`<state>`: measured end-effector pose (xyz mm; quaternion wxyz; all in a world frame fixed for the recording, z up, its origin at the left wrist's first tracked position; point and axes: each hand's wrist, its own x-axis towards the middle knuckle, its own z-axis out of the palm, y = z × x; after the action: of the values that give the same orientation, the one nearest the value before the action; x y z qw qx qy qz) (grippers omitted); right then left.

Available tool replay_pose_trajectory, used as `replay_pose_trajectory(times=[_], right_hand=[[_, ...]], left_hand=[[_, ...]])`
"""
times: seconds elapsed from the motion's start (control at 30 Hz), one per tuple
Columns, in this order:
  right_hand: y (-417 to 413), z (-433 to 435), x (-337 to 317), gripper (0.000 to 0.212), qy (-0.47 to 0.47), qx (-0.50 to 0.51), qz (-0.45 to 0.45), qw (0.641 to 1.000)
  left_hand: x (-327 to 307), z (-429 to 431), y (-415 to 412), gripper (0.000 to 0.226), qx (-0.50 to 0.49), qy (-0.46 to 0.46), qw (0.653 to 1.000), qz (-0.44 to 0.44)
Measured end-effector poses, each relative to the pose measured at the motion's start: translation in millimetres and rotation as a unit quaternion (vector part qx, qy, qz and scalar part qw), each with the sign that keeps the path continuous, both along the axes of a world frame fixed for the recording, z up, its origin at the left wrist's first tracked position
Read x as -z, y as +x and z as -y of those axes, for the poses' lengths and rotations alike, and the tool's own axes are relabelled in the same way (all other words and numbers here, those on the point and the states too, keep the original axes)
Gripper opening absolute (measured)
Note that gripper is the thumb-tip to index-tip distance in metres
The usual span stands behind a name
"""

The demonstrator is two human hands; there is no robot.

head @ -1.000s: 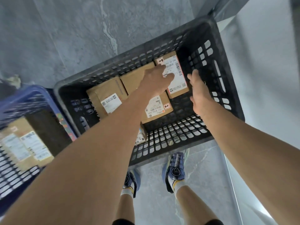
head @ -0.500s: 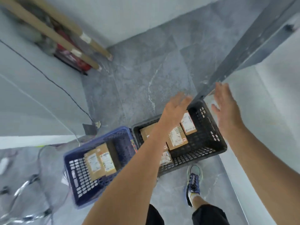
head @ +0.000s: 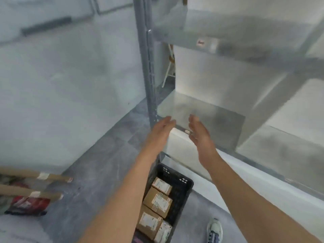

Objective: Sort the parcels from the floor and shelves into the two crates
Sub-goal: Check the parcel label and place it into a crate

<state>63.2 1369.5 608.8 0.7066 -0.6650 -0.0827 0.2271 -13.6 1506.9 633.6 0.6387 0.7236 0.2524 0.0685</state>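
Left hand (head: 162, 128): raised in front of the metal shelving unit (head: 201, 109), fingers straight and spread, palm turned inward, holding nothing. Right hand (head: 199, 132): raised beside it at about the same height, fingers extended, palm facing the left hand, likewise holding nothing. The two hands stood near each other but apart, both in front of the shelf's front edge; contact with the shelf could not be told through the blur.

Black crate (head: 182, 186): on the grey floor (head: 98, 155) below the forearms, close against the foot of the shelving unit. It held four cardboard parcels in a row, each with a white label: one (head: 162, 185) nearest the shelving, the next (head: 157, 201) just behind it, a third (head: 149, 223) nearer the person, and a fourth (head: 164, 232) beside the third, mostly white label.

Upright post (head: 149, 76): grey metal, at the left end of the shelves.

Two cardboard tubes (head: 35, 174): lying at the lower left, above a red packet (head: 29, 203).

One shoe (head: 214, 231): on the floor, right of the crate.
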Motion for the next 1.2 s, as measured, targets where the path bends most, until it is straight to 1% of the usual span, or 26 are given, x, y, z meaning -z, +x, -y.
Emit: replay_pose_trajectory(times=[0.03, 0.1, 0.17, 0.23, 0.33, 0.43, 0.53, 0.63, 0.67, 0.77, 0.83, 0.93, 1.07, 1.2], right_hand=[[-0.9, 24.8, -14.5, 0.058, 0.0, 0.033, 0.014, 0.999], [-6.4, 48.1, -37.3, 0.072, -0.01, 0.051, 0.023, 0.998], [-9.5, 102.8, -63.0, 0.085, -0.003, 0.119, 0.049, 0.992], [-13.1, 154.7, -87.0, 0.09, 0.002, 0.177, 0.075, 0.981], [-27.0, 235.1, -108.6, 0.086, -0.004, 0.259, 0.093, 0.962], [-48.6, 313.2, -118.1, 0.085, -0.012, 0.335, 0.098, 0.937], [-75.1, 392.2, -120.4, 0.084, -0.018, 0.409, 0.091, 0.908], [-109.7, 474.3, -118.5, 0.068, -0.006, 0.475, 0.09, 0.876], [-121.8, 500.0, -116.6, 0.067, 0.002, 0.494, 0.087, 0.865], [-158.5, 568.8, -114.6, 0.072, -0.005, 0.55, 0.08, 0.831], [-183.1, 611.8, -111.6, 0.07, -0.01, 0.585, 0.077, 0.807], [-218.6, 671.6, -100.8, 0.067, -0.016, 0.628, 0.074, 0.775], [-266.9, 739.7, -78.6, 0.068, -0.013, 0.667, 0.062, 0.743], [-311.0, 790.3, -57.2, 0.063, -0.005, 0.723, 0.025, 0.69]], left_hand=[[-15.4, 18.5, 9.1, 0.083, 0.033, 0.005, 0.999, 0.011], [-29.8, 34.3, 18.2, 0.088, 0.053, 0.009, 0.998, 0.034], [-50.6, 79.9, 33.4, 0.086, 0.12, 0.019, 0.991, 0.058], [-61.6, 124.6, 47.9, 0.08, 0.169, 0.011, 0.983, 0.076], [-73.5, 205.9, 64.6, 0.07, 0.244, -0.001, 0.965, 0.093], [-78.4, 293.7, 70.8, 0.049, 0.318, -0.017, 0.943, 0.094], [-78.3, 381.2, 65.0, 0.053, 0.386, -0.029, 0.917, 0.097], [-76.7, 471.8, 50.2, 0.045, 0.464, -0.045, 0.88, 0.091], [-76.1, 500.8, 44.5, 0.043, 0.486, -0.052, 0.868, 0.086], [-72.5, 585.3, 26.5, 0.042, 0.535, -0.068, 0.839, 0.068], [-68.0, 637.9, 14.1, 0.04, 0.559, -0.072, 0.824, 0.06], [-62.9, 712.6, -12.8, 0.036, 0.606, -0.067, 0.791, 0.047], [-53.7, 797.0, -57.4, 0.046, 0.665, -0.064, 0.744, 0.026], [-34.7, 866.6, -98.7, 0.026, 0.72, -0.041, 0.693, -0.008]])
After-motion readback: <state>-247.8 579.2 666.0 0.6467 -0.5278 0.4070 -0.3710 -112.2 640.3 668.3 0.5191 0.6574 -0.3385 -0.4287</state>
